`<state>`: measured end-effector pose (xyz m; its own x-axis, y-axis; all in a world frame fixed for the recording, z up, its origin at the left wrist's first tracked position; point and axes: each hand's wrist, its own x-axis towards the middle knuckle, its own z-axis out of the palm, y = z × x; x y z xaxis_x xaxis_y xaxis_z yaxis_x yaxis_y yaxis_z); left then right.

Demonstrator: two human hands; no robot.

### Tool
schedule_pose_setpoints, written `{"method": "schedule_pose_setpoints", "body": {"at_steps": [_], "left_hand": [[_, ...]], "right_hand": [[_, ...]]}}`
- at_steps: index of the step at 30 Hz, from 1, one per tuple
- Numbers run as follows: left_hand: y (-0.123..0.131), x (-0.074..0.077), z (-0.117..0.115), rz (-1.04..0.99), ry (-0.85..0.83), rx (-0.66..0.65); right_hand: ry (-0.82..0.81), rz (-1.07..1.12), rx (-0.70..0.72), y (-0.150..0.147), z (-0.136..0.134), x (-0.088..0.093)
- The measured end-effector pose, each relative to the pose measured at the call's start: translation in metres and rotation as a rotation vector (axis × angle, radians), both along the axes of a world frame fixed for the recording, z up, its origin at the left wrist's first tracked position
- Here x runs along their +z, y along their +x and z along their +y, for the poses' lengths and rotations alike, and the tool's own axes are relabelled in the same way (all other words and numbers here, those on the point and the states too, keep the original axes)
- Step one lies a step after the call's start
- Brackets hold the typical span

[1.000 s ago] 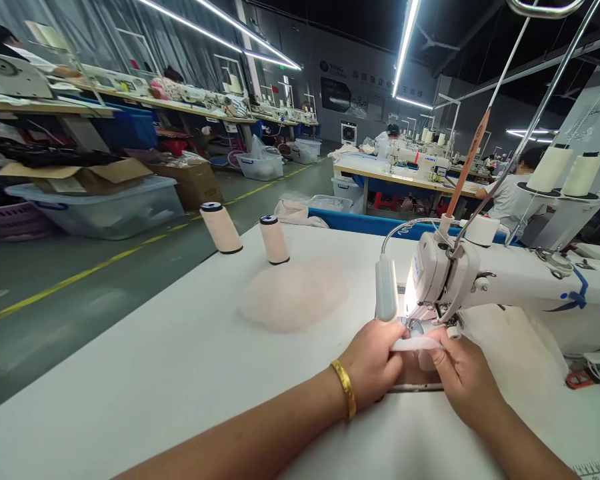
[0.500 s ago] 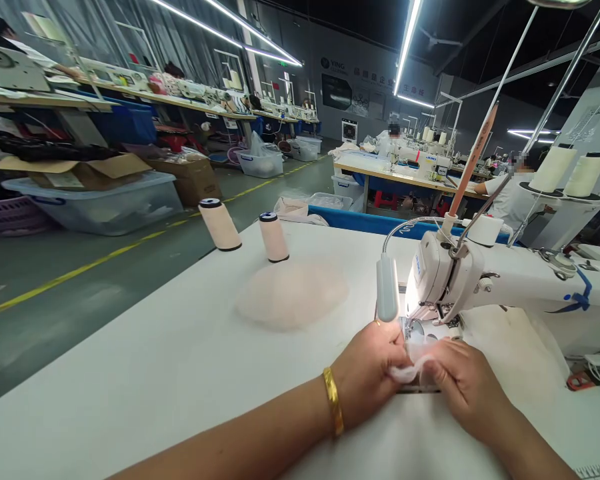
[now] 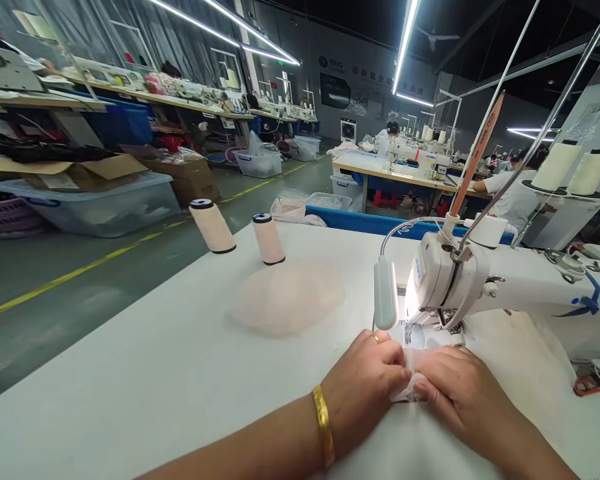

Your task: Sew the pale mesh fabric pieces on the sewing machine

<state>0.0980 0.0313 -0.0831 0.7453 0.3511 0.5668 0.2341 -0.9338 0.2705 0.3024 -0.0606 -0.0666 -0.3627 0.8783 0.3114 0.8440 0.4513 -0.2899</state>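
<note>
A thin, whitish sheer fabric lies at the front of the sewing machine, bunched between my two hands. My left hand, with a ring and a gold bangle, closes on the fabric's left side. Opposite it, my right hand pinches the right side between thumb and fingers. Both hands sit just in front of the presser foot, and the fingers hide part of the cloth. A lit work lamp hangs beside the needle area.
Two pale pink thread cones stand at the table's back left. A sheer beige fabric piece lies flat on the white table. More pale cloth lies under the machine arm. Red-handled snips rest at the right. A co-worker sits beyond.
Both hands have come slightly toward me, and the fabric between them is lower and flatter than the raised fold seen before. The camera view has shifted a little.
</note>
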Motion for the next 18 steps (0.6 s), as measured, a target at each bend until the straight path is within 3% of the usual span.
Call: {"method": "schedule_pose_setpoints", "body": {"at_steps": [13, 18], "left_hand": [[0.005, 0.004, 0.016, 0.076, -0.024, 0.026], [0.007, 0.008, 0.021, 0.026, -0.217, -0.023]], "right_hand": [[-0.051, 0.029, -0.085, -0.005, 0.001, -0.003], [0.103, 0.044, -0.152, -0.008, 0.009, -0.018]]}}
